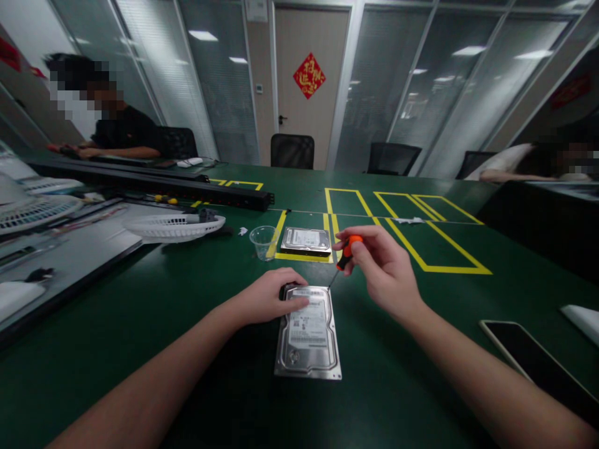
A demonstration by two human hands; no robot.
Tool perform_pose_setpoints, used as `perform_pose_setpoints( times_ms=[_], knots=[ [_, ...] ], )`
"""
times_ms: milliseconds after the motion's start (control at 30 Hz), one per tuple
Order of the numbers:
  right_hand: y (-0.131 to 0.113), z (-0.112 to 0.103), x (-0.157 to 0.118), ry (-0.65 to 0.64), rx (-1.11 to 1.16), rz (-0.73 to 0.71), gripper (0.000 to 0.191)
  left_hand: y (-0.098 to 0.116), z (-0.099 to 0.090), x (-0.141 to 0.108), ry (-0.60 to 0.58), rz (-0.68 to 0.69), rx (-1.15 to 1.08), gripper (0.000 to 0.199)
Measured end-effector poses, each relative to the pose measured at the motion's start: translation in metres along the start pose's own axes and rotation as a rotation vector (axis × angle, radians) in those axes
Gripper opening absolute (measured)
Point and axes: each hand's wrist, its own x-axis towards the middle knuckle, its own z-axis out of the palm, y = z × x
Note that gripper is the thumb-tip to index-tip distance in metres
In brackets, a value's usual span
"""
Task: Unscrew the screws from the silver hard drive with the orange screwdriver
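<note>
A silver hard drive (309, 349) with a white printed label lies on the green table in front of me. My left hand (276, 296) grips its far left part, thumb across the label and fingers over the far edge. In my right hand (386, 268) is a screwdriver (350, 251) with an orange and black handle, pinched between thumb and fingers. Its thin shaft slants down, the tip at the drive's far right corner. Whether the tip sits in a screw is too small to tell. A second hard drive (306, 241) rests beyond, inside a yellow taped outline.
A clear plastic cup (264, 243) stands left of the second drive. White fan grilles (175, 227) and long black bars (187, 187) occupy the left side. A phone (538, 362) lies at right. Two people sit at the table, one far left, one far right.
</note>
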Motion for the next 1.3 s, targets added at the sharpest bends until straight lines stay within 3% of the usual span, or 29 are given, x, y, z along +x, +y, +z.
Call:
perform_pose_setpoints(
  times_ms=[200,467,800,1067,1300],
  knots=[
    [0.0000,0.0034,-0.0006,0.060,0.006,-0.015,0.018,0.0000,0.0000,0.0006,-0.002,-0.009,0.004,0.030],
    [0.0057,-0.0037,-0.0008,-0.032,-0.001,-0.005,0.028,-0.0012,0.0002,-0.0001,-0.001,0.008,0.007,0.030],
    [-0.0025,0.0020,0.0005,0.071,-0.026,-0.003,0.014,0.0000,0.0002,0.0005,-0.003,0.001,0.002,0.031],
    [0.0038,-0.0012,-0.0017,-0.029,0.054,-0.022,0.024,-0.0022,0.0008,-0.0004,0.003,0.007,0.006,0.031],
    [-0.0010,-0.0009,-0.0006,0.001,-0.029,-0.017,0.017,-0.0007,0.0005,0.0000,0.000,0.004,0.007,0.030]
  ],
)
